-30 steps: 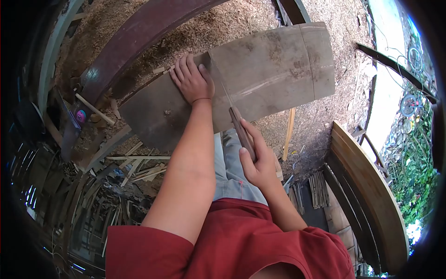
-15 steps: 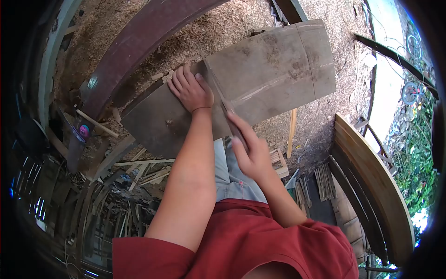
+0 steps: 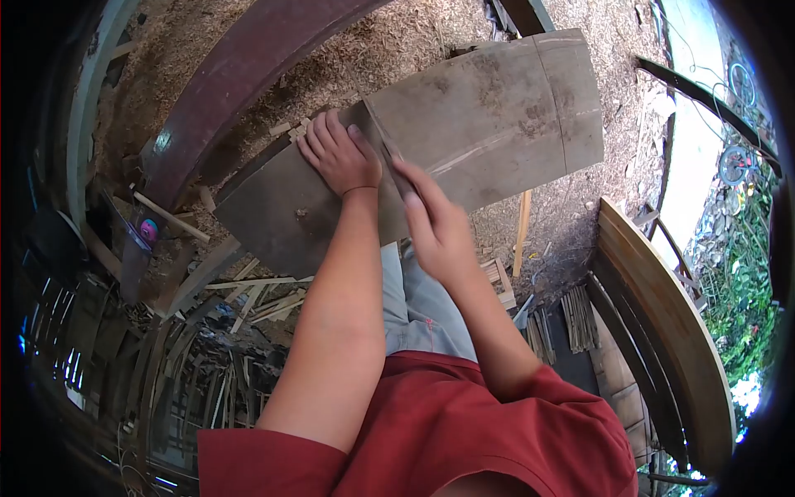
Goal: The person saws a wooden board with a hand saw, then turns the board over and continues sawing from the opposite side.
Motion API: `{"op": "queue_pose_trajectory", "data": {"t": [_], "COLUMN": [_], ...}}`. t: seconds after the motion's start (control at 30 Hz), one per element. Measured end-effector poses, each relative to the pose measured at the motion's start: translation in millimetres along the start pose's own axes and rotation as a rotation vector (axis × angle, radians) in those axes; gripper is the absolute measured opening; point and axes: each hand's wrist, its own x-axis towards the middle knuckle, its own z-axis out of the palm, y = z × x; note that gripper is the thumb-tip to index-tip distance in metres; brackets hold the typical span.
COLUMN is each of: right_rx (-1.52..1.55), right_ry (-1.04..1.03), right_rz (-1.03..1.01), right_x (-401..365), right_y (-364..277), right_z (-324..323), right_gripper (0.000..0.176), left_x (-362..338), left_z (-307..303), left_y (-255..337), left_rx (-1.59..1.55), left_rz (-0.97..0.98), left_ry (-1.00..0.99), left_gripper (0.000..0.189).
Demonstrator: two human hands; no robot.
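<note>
A wide grey-brown board (image 3: 489,124) lies slanted in front of me, with a dark line across its right end. My left hand (image 3: 339,155) rests flat on its left part near the far edge, fingers spread a little, holding nothing. Just right of it, my right hand (image 3: 435,217) is wrapped round the handle of a thin saw (image 3: 377,124). The narrow blade is seen nearly edge-on, running across the board toward its far edge. How deep the blade sits in the board cannot be made out.
A curved reddish beam (image 3: 240,66) arches at the upper left. A hammer (image 3: 170,214) lies at the left. Curved planks (image 3: 662,315) stand at the right, near stacked wood strips (image 3: 580,321). Shavings (image 3: 397,41) cover the ground beyond the board.
My right hand has moved forward and slightly left with the saw, farther over the board. My left hand has stayed in place on the board.
</note>
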Motion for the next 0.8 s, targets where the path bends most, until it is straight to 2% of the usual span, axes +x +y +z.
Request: {"op": "queue_pose_trajectory", "data": {"t": [0.07,0.1,0.2,0.3,0.4,0.5,0.63,0.7,0.8], "right_rx": [-0.001,0.012,-0.016,0.015,0.006,0.015,-0.04,-0.01,-0.005], "right_ry": [-0.019,0.077,0.018,0.009,0.011,0.031,-0.041,0.039,0.016], "right_rz": [0.058,-0.099,-0.036,-0.016,0.019,-0.038,0.145,-0.044,0.004], "right_x": [20,9,-59,-72,-9,24,-50,-63,-23], "right_y": [6,9,-6,-9,5,16,0,-2,-1], "right_z": [13,18,-8,-21,4,23,-6,-14,-3], "right_gripper": [0.047,0.048,0.049,0.05,0.051,0.051,0.048,0.049,0.051], "left_x": [-1,0,-3,-1,-1,-1,-4,-1,-3], "left_z": [1,2,1,0,3,6,4,4,4], "left_y": [-1,0,-1,0,-1,-5,-2,-2,-2], "left_rx": [0.025,0.025,0.006,0.004,0.009,0.032,0.013,0.005,0.014], "left_rz": [-0.003,0.002,0.009,0.006,0.013,0.01,0.02,0.011,0.016], "left_ry": [-0.014,-0.017,0.001,0.004,0.011,-0.018,0.002,0.016,0.002], "left_gripper": [0.048,0.048,0.048,0.047,0.047,0.047,0.045,0.045,0.045]}}
